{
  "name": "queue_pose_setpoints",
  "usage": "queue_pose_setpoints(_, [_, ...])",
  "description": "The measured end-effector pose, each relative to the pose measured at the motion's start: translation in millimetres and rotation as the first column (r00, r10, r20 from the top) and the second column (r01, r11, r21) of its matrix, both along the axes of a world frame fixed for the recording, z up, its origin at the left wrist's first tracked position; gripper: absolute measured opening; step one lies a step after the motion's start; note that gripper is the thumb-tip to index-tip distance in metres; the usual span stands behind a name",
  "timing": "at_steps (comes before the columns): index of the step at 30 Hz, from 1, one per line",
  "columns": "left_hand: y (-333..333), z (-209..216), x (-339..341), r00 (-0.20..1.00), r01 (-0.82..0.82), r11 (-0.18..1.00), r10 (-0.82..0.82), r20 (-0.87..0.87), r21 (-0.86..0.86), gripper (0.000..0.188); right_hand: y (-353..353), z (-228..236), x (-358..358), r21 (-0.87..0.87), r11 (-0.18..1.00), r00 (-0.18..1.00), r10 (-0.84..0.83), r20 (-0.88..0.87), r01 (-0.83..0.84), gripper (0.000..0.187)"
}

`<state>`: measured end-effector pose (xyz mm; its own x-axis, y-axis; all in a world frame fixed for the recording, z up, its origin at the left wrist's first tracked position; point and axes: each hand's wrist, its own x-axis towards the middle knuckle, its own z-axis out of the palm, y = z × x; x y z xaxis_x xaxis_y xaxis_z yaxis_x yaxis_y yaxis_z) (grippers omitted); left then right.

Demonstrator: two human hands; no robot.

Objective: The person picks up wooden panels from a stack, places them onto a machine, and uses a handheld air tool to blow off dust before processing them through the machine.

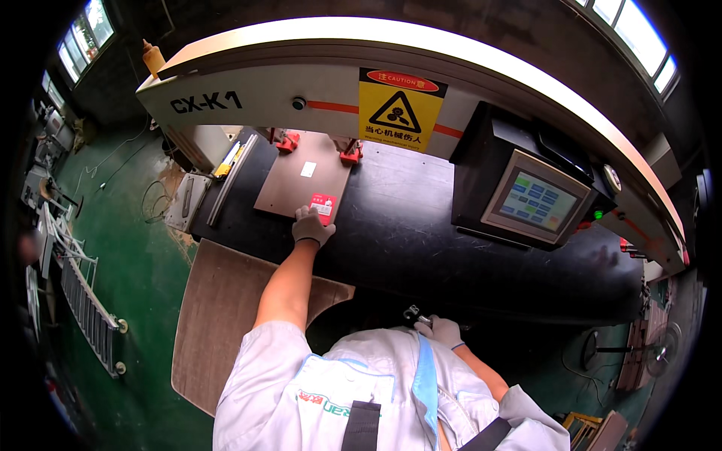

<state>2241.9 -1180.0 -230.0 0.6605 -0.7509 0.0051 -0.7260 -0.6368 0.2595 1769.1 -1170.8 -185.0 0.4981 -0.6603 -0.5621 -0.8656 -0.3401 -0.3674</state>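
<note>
My gloved left hand (311,225) reaches forward and presses on the near edge of a brown flat board (297,177) that lies on the black machine table (406,225). A small red label (323,204) sits on the board right beside my fingers, and a white one (308,169) farther in. The board's far edge meets two red clamps (350,154) under the machine's beam. My gloved right hand (440,329) is low at the table's front edge, closed around a small metal handle (412,313).
A control box with a touch screen (535,200) stands on the table at right. A yellow warning sign (398,111) hangs on the pale overhead beam (316,52). A large brown sheet (218,316) lies on the green floor at left, beside a metal rack (86,301). A fan (650,349) stands at right.
</note>
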Motion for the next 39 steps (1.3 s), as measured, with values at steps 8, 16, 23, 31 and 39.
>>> queue_pose_setpoints(8, [-5, 32, -18, 0.994, -0.107, 0.984, 0.107, 0.006, 0.145, 0.081, 7, -20, -23, 0.061, 0.831, 0.800, -0.550, 0.240, 0.553, 0.062])
queue_pose_setpoints(16, [-1, 24, -12, 0.982, -0.165, 0.974, 0.177, -0.069, 0.157, 0.080, 21, 7, -7, 0.110, 0.974, 0.980, -0.196, -0.005, 0.196, 0.069])
queue_pose_setpoints(23, [-3, 16, -9, 0.985, -0.153, 0.981, 0.160, -0.057, 0.117, 0.081, 17, 12, -4, 0.110, 0.994, 1.000, -0.025, -0.012, 0.026, 0.066])
queue_pose_setpoints(31, [-2, 17, -8, 0.986, -0.146, 0.983, 0.154, -0.063, 0.110, 0.080, 21, 30, 1, 0.064, 0.986, 0.984, -0.145, -0.105, 0.152, 0.062])
queue_pose_setpoints(39, [-2, 16, -6, 0.988, -0.130, 0.986, 0.138, -0.069, 0.107, 0.080, 32, -6, -51, -0.033, 0.819, 0.810, -0.560, 0.173, 0.573, 0.062])
